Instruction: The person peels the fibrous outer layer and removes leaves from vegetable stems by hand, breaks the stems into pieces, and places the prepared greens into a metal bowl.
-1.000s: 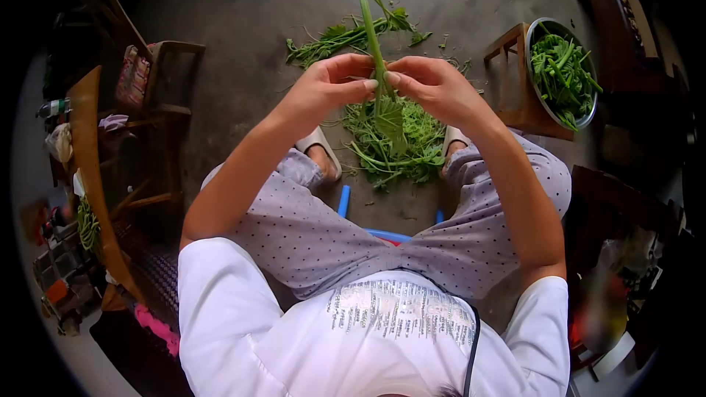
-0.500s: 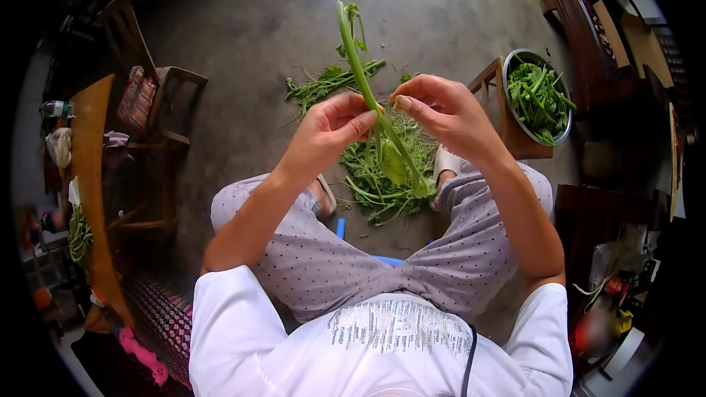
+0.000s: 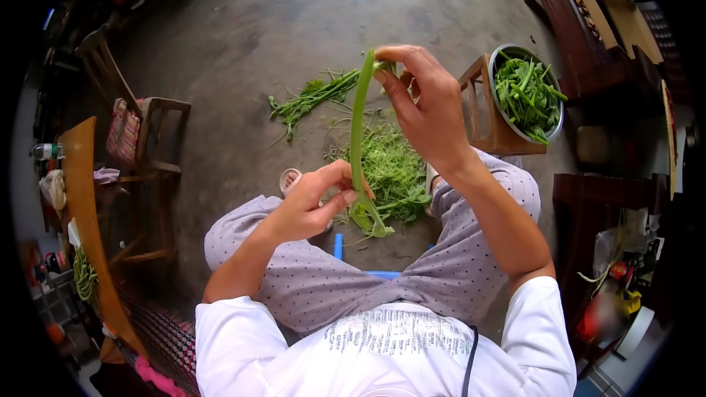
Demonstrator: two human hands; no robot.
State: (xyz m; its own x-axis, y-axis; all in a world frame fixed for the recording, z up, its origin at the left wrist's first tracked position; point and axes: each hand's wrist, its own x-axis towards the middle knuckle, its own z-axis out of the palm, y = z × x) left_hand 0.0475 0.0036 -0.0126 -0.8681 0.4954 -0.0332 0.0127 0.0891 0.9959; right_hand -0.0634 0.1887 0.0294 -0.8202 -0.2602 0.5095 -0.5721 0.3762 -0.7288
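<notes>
A long green stem (image 3: 357, 125) stands nearly upright between my hands. My left hand (image 3: 321, 198) is closed round its lower part, just above a leaf that hangs from it. At the top end, my right hand (image 3: 423, 92) pinches the stem's tip and a small green piece there. Below and behind the stem, a heap of loose greens and thin tendrils (image 3: 393, 169) lies on the floor between my feet. A smaller bunch of leafy stems (image 3: 312, 99) lies farther off, a little to the left.
A metal basin (image 3: 560, 114) full of cut greens rests on a wooden stool (image 3: 507, 140) at the right. To the left are a wooden chair (image 3: 140, 129) and a wooden table edge (image 3: 92, 228). Dark furniture (image 3: 581, 51) stands at the far right.
My right hand has moved up and away to the stem's top, while my left hand has come lower and nearer my lap. The view has tilted, showing more floor ahead.
</notes>
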